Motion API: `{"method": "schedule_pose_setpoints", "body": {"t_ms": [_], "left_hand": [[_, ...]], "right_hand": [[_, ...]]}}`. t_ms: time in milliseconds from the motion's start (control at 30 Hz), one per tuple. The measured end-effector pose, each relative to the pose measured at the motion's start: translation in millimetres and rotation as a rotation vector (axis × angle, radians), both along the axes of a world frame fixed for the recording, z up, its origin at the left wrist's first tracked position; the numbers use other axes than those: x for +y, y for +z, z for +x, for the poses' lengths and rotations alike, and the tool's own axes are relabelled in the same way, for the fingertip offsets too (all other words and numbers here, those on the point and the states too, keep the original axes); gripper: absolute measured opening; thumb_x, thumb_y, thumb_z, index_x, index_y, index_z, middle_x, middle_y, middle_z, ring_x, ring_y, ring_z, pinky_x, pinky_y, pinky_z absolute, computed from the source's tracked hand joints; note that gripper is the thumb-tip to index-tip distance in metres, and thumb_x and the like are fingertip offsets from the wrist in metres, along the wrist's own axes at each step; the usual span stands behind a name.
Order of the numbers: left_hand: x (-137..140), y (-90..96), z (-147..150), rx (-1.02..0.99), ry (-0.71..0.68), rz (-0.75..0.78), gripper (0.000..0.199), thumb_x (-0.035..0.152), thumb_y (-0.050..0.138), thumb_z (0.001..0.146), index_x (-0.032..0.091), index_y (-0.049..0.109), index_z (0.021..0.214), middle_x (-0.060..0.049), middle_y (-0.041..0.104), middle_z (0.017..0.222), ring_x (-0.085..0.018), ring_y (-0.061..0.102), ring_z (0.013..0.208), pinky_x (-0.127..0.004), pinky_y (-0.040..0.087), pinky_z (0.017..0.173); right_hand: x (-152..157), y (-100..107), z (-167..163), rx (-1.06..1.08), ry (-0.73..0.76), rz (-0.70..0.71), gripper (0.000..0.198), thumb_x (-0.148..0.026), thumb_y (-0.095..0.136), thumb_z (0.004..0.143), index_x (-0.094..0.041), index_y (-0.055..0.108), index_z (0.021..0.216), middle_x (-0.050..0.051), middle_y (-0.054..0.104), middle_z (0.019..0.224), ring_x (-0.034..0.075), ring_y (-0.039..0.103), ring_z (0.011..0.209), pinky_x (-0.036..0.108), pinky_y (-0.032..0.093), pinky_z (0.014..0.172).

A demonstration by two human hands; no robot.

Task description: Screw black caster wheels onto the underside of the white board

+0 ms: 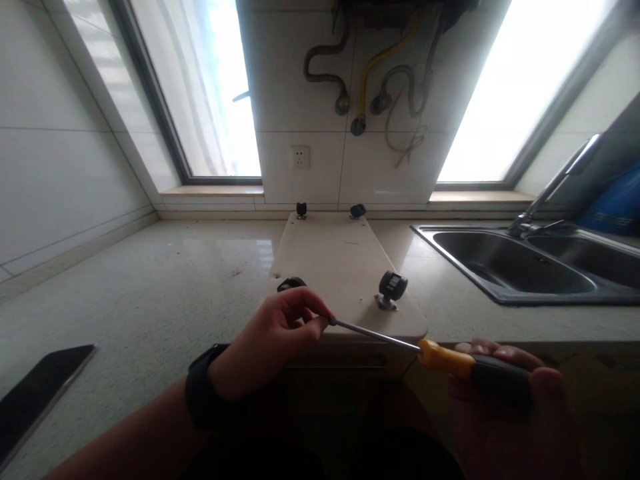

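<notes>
A screwdriver point(450, 361) with a yellow and black handle lies across my right hand point(520, 407), whose fingers are closed around the handle. Its metal shaft points left. At the tip, my left hand point(280, 333) pinches with thumb and forefinger; something tiny there, perhaps a screw, is too small to make out. Beneath and beyond the hands is a pale board point(330, 253) on the counter. Black caster wheels stand on it: one at the near right point(391, 287), one at the near left point(291, 285) partly hidden by my left hand, and two at the far corners.
A steel double sink point(500, 267) with a faucet point(555, 183) is set in the counter at right. A dark flat device point(40, 387) lies at the left. Hoses and valves point(360, 100) hang on the tiled wall, near a socket point(300, 157).
</notes>
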State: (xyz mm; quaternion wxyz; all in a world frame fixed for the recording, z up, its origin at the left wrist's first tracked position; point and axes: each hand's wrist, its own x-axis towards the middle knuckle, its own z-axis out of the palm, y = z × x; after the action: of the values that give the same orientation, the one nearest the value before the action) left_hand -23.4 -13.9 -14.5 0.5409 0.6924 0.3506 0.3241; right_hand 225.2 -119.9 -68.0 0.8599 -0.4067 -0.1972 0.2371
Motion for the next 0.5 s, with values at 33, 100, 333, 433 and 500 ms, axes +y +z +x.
{"method": "schedule_pose_setpoints", "body": {"t_ms": [33, 100, 333, 433, 500], "left_hand": [[0.1, -0.5, 0.3, 0.002, 0.007, 0.003, 0.013, 0.030, 0.068, 0.090, 0.018, 0.068, 0.095, 0.000, 0.060, 0.085, -0.010, 0.048, 0.069, -0.024, 0.037, 0.060], [0.1, -0.9, 0.9, 0.003, 0.009, 0.004, 0.012, 0.030, 0.068, 0.091, 0.018, 0.067, 0.095, 0.001, 0.059, 0.083, -0.010, 0.048, 0.068, -0.024, 0.037, 0.060], [-2.5, 2.0, 2.3, -0.026, 0.041, 0.009, 0.022, 0.030, 0.068, 0.092, 0.021, 0.060, 0.111, -0.001, 0.067, 0.099, -0.011, 0.055, 0.074, -0.025, 0.046, 0.066], [-5.1, 1.1, 2.0, -0.019, 0.017, 0.016, 0.034, 0.031, 0.068, 0.092, 0.024, 0.054, 0.122, -0.004, 0.069, 0.113, -0.012, 0.058, 0.080, -0.026, 0.050, 0.070], [-8.5, -0.2, 2.1, 0.014, 0.025, 0.062, 0.030, 0.031, 0.067, 0.093, 0.024, 0.055, 0.120, -0.004, 0.069, 0.110, -0.013, 0.059, 0.081, -0.026, 0.050, 0.069]], "right_hand": [[1.1, 2.9, -1.0, 0.090, 0.024, -0.012, 0.022, -0.043, 0.074, 0.082, -0.022, 0.068, 0.084, 0.001, 0.063, 0.093, 0.016, 0.065, 0.089, 0.024, 0.063, 0.066], [2.1, 6.9, -1.5, 0.168, 0.056, -0.040, 0.024, -0.043, 0.078, 0.075, -0.023, 0.068, 0.084, 0.001, 0.062, 0.091, 0.016, 0.065, 0.086, 0.025, 0.063, 0.062], [-5.0, 4.1, 5.1, -0.029, 0.063, -0.091, 0.025, -0.033, 0.082, 0.071, -0.029, 0.070, 0.093, 0.001, 0.066, 0.101, 0.019, 0.066, 0.102, 0.025, 0.063, 0.070], [-7.3, 10.1, 15.3, -0.029, -0.029, -0.117, 0.019, -0.037, 0.078, 0.072, -0.035, 0.073, 0.090, 0.001, 0.067, 0.103, 0.022, 0.066, 0.110, 0.030, 0.065, 0.075], [-7.6, 18.1, 27.8, -0.119, -0.106, -0.117, 0.014, -0.041, 0.073, 0.076, -0.040, 0.074, 0.090, 0.003, 0.067, 0.110, 0.028, 0.062, 0.123, 0.042, 0.065, 0.083]]}}
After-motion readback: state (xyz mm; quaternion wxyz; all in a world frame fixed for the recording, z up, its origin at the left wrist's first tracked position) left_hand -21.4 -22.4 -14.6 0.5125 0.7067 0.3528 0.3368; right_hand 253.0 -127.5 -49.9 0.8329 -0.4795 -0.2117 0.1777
